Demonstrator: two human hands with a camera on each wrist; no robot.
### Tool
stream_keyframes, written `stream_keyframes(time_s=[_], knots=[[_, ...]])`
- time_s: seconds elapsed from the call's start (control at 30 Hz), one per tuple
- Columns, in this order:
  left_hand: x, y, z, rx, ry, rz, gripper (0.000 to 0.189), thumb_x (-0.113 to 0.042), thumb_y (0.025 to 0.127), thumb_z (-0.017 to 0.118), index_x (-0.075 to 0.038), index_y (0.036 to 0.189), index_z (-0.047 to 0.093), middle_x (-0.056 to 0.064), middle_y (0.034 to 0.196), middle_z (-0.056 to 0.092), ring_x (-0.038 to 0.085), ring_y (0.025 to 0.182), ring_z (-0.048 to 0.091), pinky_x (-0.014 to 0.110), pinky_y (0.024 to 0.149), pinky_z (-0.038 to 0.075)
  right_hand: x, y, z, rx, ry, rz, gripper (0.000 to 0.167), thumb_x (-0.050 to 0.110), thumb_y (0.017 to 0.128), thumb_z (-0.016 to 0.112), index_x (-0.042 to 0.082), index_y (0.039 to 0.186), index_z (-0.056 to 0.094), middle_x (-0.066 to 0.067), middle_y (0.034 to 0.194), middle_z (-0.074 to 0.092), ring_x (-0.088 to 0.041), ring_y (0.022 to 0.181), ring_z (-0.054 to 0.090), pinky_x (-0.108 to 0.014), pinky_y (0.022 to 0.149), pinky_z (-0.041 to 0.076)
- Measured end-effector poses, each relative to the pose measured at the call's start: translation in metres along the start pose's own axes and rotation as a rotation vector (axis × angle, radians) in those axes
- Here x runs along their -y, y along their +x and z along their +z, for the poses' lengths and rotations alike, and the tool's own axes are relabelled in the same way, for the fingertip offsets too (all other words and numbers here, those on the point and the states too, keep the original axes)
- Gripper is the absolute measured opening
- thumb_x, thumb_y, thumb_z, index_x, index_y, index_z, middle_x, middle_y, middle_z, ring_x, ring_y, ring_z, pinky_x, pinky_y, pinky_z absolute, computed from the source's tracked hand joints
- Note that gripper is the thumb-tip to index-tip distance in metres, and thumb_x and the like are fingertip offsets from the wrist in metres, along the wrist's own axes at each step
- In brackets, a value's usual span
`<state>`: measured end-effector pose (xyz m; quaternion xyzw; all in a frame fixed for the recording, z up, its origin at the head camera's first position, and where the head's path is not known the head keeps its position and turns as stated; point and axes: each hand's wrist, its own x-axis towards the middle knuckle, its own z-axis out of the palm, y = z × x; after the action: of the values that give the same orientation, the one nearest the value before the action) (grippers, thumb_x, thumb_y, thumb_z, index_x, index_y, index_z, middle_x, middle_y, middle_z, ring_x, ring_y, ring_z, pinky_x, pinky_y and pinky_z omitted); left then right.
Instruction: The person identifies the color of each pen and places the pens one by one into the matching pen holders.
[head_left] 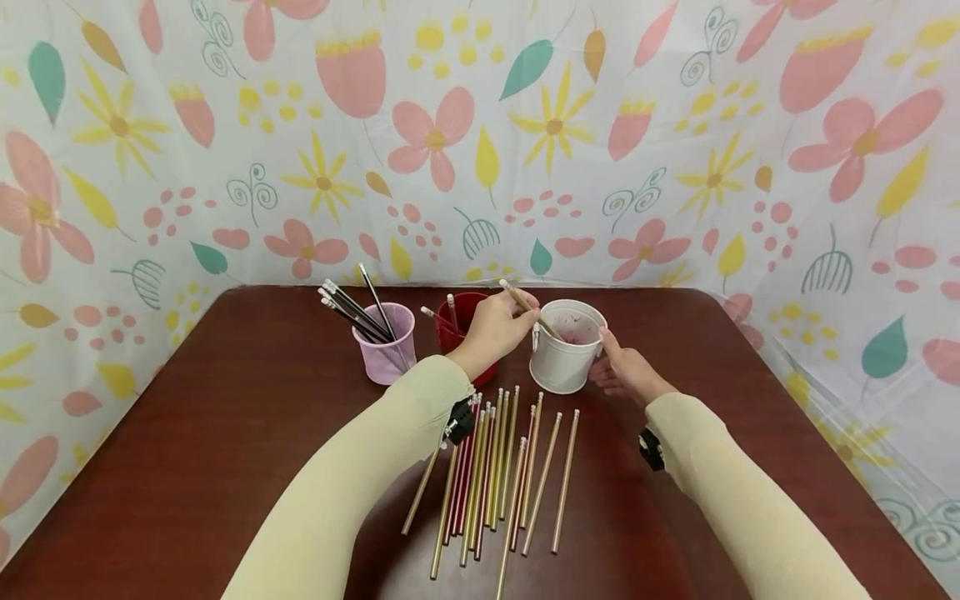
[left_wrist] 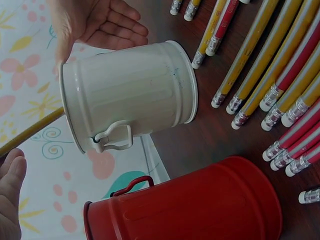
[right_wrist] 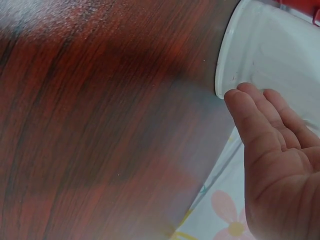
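My left hand (head_left: 497,327) pinches a gold-yellow pencil (head_left: 517,295), tilted with its eraser end up. The pencil's lower end reaches inside the mouth of a white metal bucket (head_left: 561,367). In the left wrist view, the yellow pencil (left_wrist: 32,131) crosses the bucket's rim. At the bucket's right side is my right hand (head_left: 628,372), its thumb touching the rim. The right wrist view shows the fingers (right_wrist: 260,120) fairly straight alongside the bucket wall. Inside the white bucket, no other pencil can be made out.
Left of the white bucket stands a red bucket (head_left: 448,342) with a few pencils, partly behind my left hand. Further left, a lilac bucket (head_left: 390,362) holds several black pencils (head_left: 352,308). Loose gold and red pencils (head_left: 566,483) lie in front on the dark red table (head_left: 225,467).
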<state>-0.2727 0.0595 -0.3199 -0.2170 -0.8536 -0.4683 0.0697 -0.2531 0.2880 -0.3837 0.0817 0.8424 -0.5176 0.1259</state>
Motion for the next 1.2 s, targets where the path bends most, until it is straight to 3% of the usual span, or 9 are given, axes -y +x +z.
stream_keyframes(time_s=[0.2,0.5,0.87,1.03,1.2], knots=[[0.008,-0.001,0.010,0.052,0.029,-0.015,0.013,-0.012,0.093,0.061,-0.004,0.101,0.069,0.010,0.106,0.069,0.023,0.097,0.063,0.028,0.078,0.049,-0.007,-0.003,0.004,0.009,0.010,0.019,0.088,0.058,0.099,0.016,-0.020,0.107,0.055,-0.023,0.098,0.065,-0.024,0.085,0.063,-0.038,0.079,0.052],[0.007,0.001,0.013,0.059,0.033,-0.018,0.017,-0.012,0.096,0.055,-0.001,0.103,0.065,0.012,0.106,0.065,0.023,0.094,0.060,0.026,0.076,0.045,-0.005,-0.001,0.002,-0.006,0.007,0.013,0.091,0.061,0.098,0.015,-0.021,0.112,0.053,-0.030,0.107,0.062,-0.033,0.095,0.062,-0.043,0.086,0.050],[0.011,0.003,0.013,0.055,0.119,-0.013,0.017,-0.015,0.091,0.064,-0.004,0.101,0.073,0.010,0.101,0.071,0.023,0.099,0.065,0.029,0.081,0.050,0.001,-0.001,0.006,-0.018,0.006,0.011,0.091,0.061,0.097,0.015,-0.021,0.112,0.053,-0.030,0.105,0.062,-0.033,0.094,0.063,-0.039,0.082,0.052],[0.012,0.003,0.013,0.045,0.093,-0.029,0.020,-0.015,0.092,0.063,-0.002,0.104,0.072,0.010,0.100,0.072,0.024,0.094,0.065,0.030,0.078,0.050,0.000,0.000,0.005,-0.011,0.002,0.007,0.091,0.061,0.098,0.015,-0.021,0.113,0.053,-0.031,0.107,0.061,-0.034,0.096,0.062,-0.041,0.084,0.051],[0.012,0.003,0.013,0.061,0.081,-0.041,0.020,-0.016,0.093,0.061,-0.003,0.104,0.072,0.008,0.100,0.072,0.022,0.095,0.065,0.031,0.083,0.050,-0.001,0.000,0.003,-0.015,0.010,0.009,0.091,0.060,0.098,0.015,-0.021,0.113,0.053,-0.031,0.107,0.061,-0.034,0.096,0.062,-0.041,0.084,0.051]])
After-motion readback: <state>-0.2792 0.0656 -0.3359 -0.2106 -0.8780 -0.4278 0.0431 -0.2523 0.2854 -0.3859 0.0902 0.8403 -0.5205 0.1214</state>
